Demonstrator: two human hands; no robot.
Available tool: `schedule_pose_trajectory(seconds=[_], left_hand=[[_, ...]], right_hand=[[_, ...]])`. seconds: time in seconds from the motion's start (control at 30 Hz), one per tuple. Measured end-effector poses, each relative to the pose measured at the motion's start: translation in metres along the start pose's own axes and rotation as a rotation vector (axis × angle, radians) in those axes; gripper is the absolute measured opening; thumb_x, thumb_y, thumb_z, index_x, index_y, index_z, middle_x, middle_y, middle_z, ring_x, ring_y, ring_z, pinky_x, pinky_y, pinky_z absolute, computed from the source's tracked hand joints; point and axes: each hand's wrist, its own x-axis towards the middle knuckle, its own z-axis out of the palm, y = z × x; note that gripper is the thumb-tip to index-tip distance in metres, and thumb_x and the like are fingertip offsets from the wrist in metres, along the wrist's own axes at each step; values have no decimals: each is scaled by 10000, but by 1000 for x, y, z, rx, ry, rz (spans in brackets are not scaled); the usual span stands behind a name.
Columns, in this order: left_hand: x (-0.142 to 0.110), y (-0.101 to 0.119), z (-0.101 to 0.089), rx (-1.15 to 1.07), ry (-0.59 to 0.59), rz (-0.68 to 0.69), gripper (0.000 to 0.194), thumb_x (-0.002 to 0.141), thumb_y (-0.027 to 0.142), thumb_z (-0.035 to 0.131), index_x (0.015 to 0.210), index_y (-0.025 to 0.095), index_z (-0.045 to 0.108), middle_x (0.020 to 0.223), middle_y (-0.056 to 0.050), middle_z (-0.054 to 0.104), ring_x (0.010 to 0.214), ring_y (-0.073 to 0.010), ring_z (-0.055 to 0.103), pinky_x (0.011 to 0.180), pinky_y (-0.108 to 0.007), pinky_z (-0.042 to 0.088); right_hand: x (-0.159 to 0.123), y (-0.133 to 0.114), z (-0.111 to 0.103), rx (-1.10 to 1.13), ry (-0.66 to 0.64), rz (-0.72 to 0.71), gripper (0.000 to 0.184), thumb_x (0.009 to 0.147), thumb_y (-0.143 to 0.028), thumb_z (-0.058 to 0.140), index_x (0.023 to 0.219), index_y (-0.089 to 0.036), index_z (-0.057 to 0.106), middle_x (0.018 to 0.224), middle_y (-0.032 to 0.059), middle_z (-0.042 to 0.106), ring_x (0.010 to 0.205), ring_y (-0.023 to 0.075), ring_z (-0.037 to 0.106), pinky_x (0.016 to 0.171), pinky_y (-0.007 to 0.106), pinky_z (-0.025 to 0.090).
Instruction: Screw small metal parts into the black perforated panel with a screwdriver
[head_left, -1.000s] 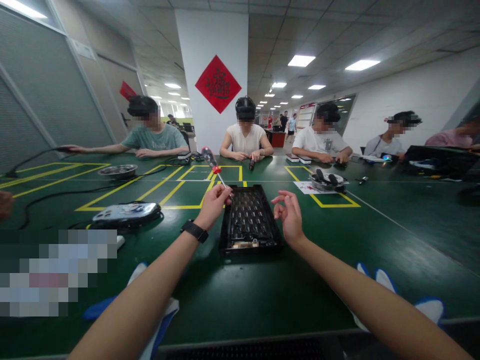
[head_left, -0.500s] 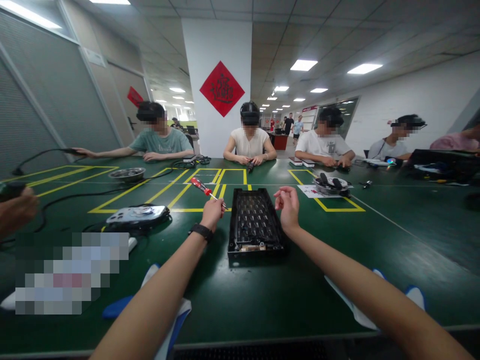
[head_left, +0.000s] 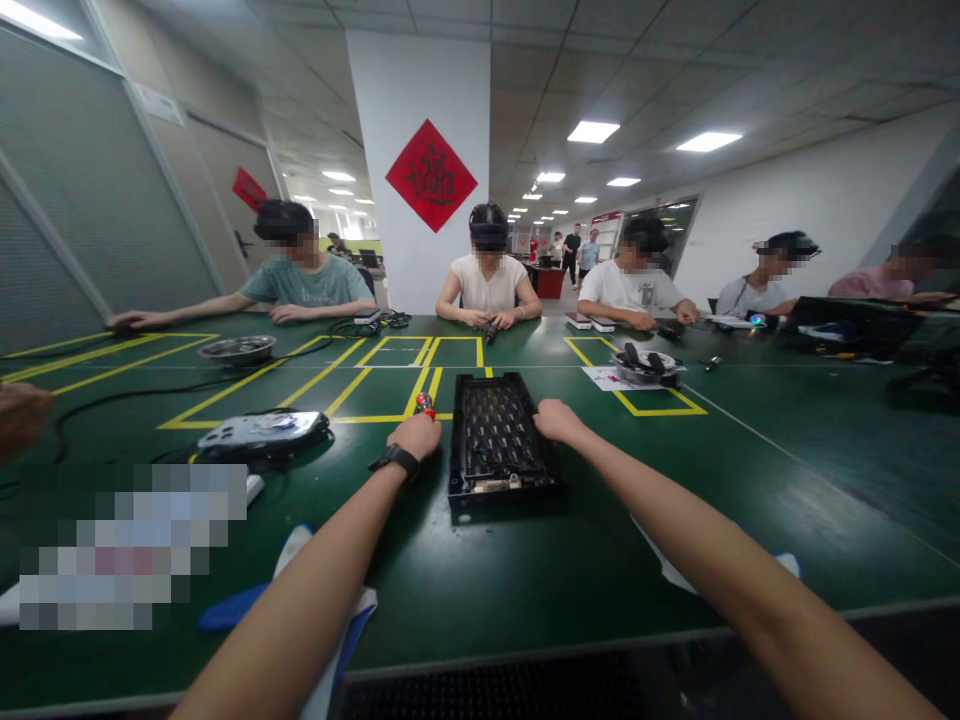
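Note:
A black rectangular metal case (head_left: 501,435) with rows of small shiny slots and a pale connector at its near end lies in front of me. My left hand (head_left: 416,436), with a dark band on the wrist, is just left of the case. It is closed around a screwdriver (head_left: 425,402), whose red and black handle sticks up beyond the fingers; the shaft is not visible. On the other side, my right hand (head_left: 556,420) has its fingers curled against the right wall of the case. Its fingertips are partly hidden.
Left stand a silver-and-black device (head_left: 262,432) and a metal bowl (head_left: 238,349); a cable crosses there. Another bowl with dark items (head_left: 646,365) is at right. Blue-and-white cloths (head_left: 360,620) lie near my forearms. Several people sit opposite; a co-worker's hand (head_left: 22,415) shows far left.
My right hand has come down from beside the case onto its right wall. In my left hand the screwdriver has turned, its handle now pointing away. The view has shifted slightly.

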Motion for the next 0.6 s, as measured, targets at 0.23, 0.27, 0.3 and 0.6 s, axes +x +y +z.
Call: schedule_pose_trajectory(seconds=[0.23,0.27,0.3,0.6], left_hand=[[0,1,2,125,-44,-17,358,743,386,418,865,122,627,1009,-205,621,920,-303,588,733,-361,435],[-1,1,2,132,-43,-16,358,739,391,425,868,124,625,1010,-204,621,923,-304,587,736,-364,435],[-1,2,2,137,-44,-12,355,736,392,429,867,125,624,1009,-203,621,922,-304,587,736,-365,436],[-4,0,-3,179,-81,20,332,751,371,398,789,137,631,907,-175,655,826,-262,618,657,-314,459]], right_hand=[[-11,69,-61,-88,56,-25,322,825,-260,441,833,-34,671,928,225,646,882,230,605,748,259,399],[-18,88,-71,-101,54,-23,322,821,-273,456,791,-40,676,891,216,652,854,224,606,736,259,394],[-26,109,-82,-112,54,-14,319,820,-281,468,762,-46,677,858,205,656,820,212,607,726,258,388],[-99,302,-116,-99,26,308,291,801,-186,459,657,-54,675,781,211,643,585,114,575,624,275,352]])
